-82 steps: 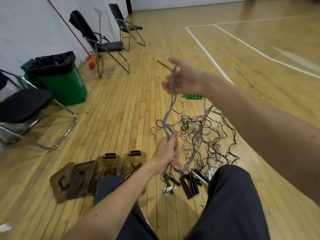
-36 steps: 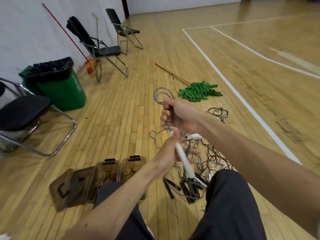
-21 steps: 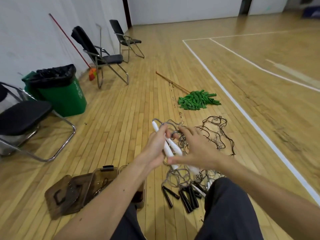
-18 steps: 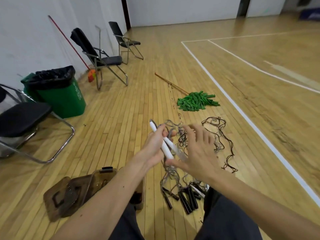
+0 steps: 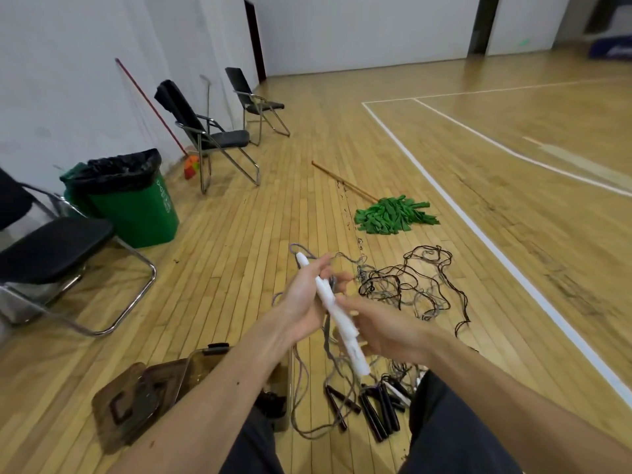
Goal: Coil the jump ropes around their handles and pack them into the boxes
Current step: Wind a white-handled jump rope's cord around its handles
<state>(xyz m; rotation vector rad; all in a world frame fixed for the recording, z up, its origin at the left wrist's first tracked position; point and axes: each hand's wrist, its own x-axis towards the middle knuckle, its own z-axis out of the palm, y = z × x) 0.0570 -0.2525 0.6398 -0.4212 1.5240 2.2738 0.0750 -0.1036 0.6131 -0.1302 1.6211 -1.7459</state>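
White handles are being gripped by left hand and right hand (coiling seemingly starting); rope dangling below is needing winding.

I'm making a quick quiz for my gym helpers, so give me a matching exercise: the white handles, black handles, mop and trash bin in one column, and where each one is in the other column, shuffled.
Things
1. white handles
2. black handles
3. mop
4. trash bin

Places
A. lying on the floor beside the trouser leg
B. held in the left hand and right hand
C. standing by the wall
D. lying near the white line

Pairs: 1-B, 2-A, 3-D, 4-C
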